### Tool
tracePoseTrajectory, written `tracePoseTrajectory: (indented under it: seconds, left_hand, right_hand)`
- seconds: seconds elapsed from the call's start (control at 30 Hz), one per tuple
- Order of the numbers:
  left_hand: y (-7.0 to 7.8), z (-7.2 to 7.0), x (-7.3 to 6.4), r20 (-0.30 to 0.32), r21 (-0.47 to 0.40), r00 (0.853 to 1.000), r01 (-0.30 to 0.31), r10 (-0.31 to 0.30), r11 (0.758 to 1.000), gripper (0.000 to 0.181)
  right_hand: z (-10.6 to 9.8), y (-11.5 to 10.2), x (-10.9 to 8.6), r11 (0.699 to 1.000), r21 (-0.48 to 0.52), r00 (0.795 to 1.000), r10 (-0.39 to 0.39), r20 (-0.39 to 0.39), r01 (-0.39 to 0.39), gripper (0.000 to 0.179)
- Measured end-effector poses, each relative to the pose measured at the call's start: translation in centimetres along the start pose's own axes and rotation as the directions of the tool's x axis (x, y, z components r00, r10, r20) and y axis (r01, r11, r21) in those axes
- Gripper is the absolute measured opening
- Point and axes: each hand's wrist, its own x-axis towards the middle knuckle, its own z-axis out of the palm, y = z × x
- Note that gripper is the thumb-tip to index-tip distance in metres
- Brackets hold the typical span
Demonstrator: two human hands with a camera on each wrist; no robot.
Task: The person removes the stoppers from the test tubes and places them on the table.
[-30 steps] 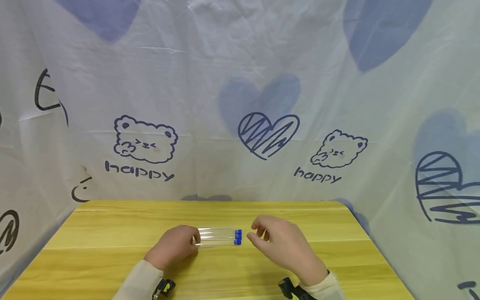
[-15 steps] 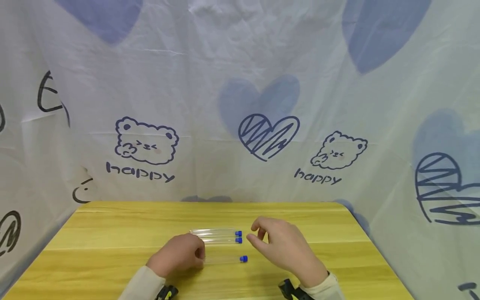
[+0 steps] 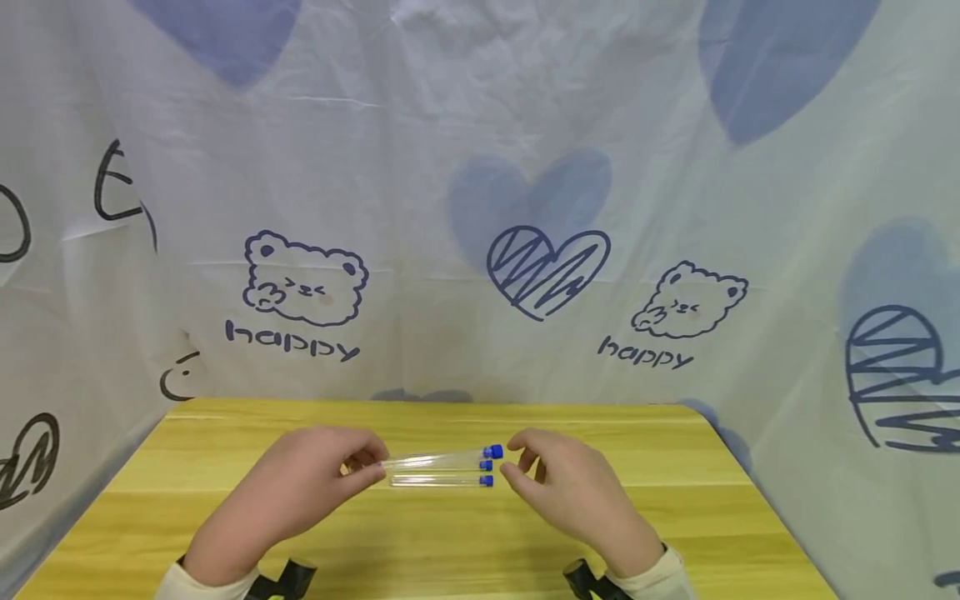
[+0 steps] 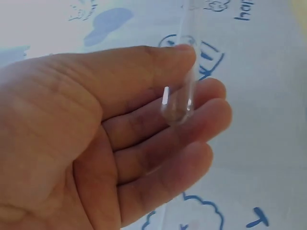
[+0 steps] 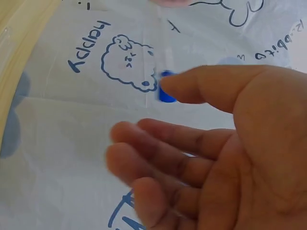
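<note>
A clear test tube (image 3: 438, 459) with a blue cap is pinched by my left hand (image 3: 315, 475) at its rounded end. In the left wrist view my thumb lies across the tube (image 4: 178, 108), with fingers behind it. In the head view it overlaps two more blue-capped test tubes (image 3: 438, 481), which lie side by side on the table. My right hand (image 3: 577, 487) is just right of the caps, fingers loosely bent and holding nothing. The right wrist view shows a blue cap (image 5: 167, 87) close beside my right thumb, partly hidden by it.
The yellow wood-grain table (image 3: 225, 500) ends at a back edge against a hanging white cloth (image 3: 420, 333) printed with hearts and bears. Cloth also hangs along the left and right sides. A black camera mount (image 3: 285, 581) sits at my left wrist.
Three tubes lay side by side at first. One was then drawn toward me by my left hand, which now holds it up above the other two. My right hand has hardly moved.
</note>
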Motion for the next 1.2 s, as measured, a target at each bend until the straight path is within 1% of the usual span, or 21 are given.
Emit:
tracePoseTrajectory:
  seconds: [0.1, 0.2, 0.27, 0.37, 0.43, 0.5, 0.6, 0.67, 0.77, 0.83, 0.9, 0.97, 1.03, 1.1, 1.2]
  left_hand:
    - [0.26, -0.58, -0.48, -0.053, 0.011, 0.999, -0.01, 0.01, 1.0, 0.004]
    - [0.48, -0.71, -0.69, -0.106, 0.026, 0.994, -0.02, 0.022, 0.999, 0.004]
    - [0.6, -0.65, -0.71, -0.151, 0.034, 0.988, -0.033, 0.038, 0.999, 0.005]
    - [0.67, -0.49, -0.76, -0.229, 0.066, 0.971, -0.059, 0.072, 0.996, 0.009]
    - [0.64, -0.41, -0.84, -0.28, 0.091, 0.955, -0.077, 0.1, 0.993, 0.011]
    - [0.62, -0.36, -0.84, -0.304, 0.111, 0.946, -0.087, 0.117, 0.99, 0.012]
    - [0.64, -0.28, -0.68, -0.305, 0.116, 0.944, -0.097, 0.128, 0.989, 0.012]
    - [0.67, -0.18, -0.56, -0.31, 0.117, 0.94, -0.107, 0.139, 0.987, 0.013]
    - [0.71, -0.03, -0.46, -0.322, 0.121, 0.933, -0.13, 0.162, 0.984, 0.014]
    - [0.71, 0.02, -0.44, -0.326, 0.112, 0.931, -0.137, 0.166, 0.984, 0.014]
    - [0.65, 0.01, -0.42, -0.314, 0.093, 0.937, -0.134, 0.156, 0.987, 0.014]
    - [0.55, -0.08, -0.36, -0.297, 0.078, 0.946, -0.111, 0.13, 0.991, 0.015]
    - [0.39, -0.2, -0.34, -0.289, 0.068, 0.952, -0.083, 0.099, 0.994, 0.017]
    - [0.21, -0.34, -0.34, -0.293, 0.069, 0.953, -0.057, 0.074, 0.996, 0.017]
    - [0.04, -0.47, -0.37, -0.319, 0.076, 0.945, -0.043, 0.066, 0.996, 0.018]
  right_hand:
    - [-0.06, -0.19, 0.0, 1.0, 0.009, 0.999, -0.006, -0.052, 0.006, 0.023]
    - [-0.01, -0.36, -0.02, 1.0, 0.014, 0.994, -0.019, -0.107, 0.02, 0.024]
    - [0.06, -0.35, -0.06, 0.998, 0.023, 0.988, -0.051, -0.144, 0.055, 0.024]
    - [0.26, -0.22, -0.1, 0.989, 0.043, 0.971, -0.127, -0.2, 0.139, 0.019]
    - [0.38, -0.13, -0.08, 0.981, 0.065, 0.96, -0.163, -0.23, 0.182, 0.018]
    - [0.46, -0.08, -0.03, 0.975, 0.084, 0.951, -0.178, -0.251, 0.205, 0.021]
    - [0.44, -0.11, 0.07, 0.969, 0.1, 0.941, -0.19, -0.28, 0.225, 0.03]
    - [0.4, -0.12, 0.12, 0.961, 0.089, 0.928, -0.225, -0.298, 0.261, 0.03]
    - [0.37, -0.16, 0.13, 0.947, 0.066, 0.907, -0.278, -0.316, 0.313, 0.022]
    - [0.39, -0.19, 0.11, 0.94, 0.058, 0.898, -0.301, -0.32, 0.336, 0.017]
    - [0.42, -0.22, 0.09, 0.938, 0.056, 0.895, -0.308, -0.322, 0.343, 0.015]
    - [0.41, -0.19, 0.1, 0.935, 0.056, 0.892, -0.314, -0.325, 0.35, 0.015]
    - [0.4, -0.14, 0.11, 0.932, 0.051, 0.887, -0.323, -0.329, 0.358, 0.015]
    - [0.4, -0.08, 0.13, 0.93, 0.051, 0.884, -0.327, -0.334, 0.363, 0.015]
    - [0.41, -0.02, 0.17, 0.93, 0.057, 0.885, -0.324, -0.335, 0.363, 0.015]
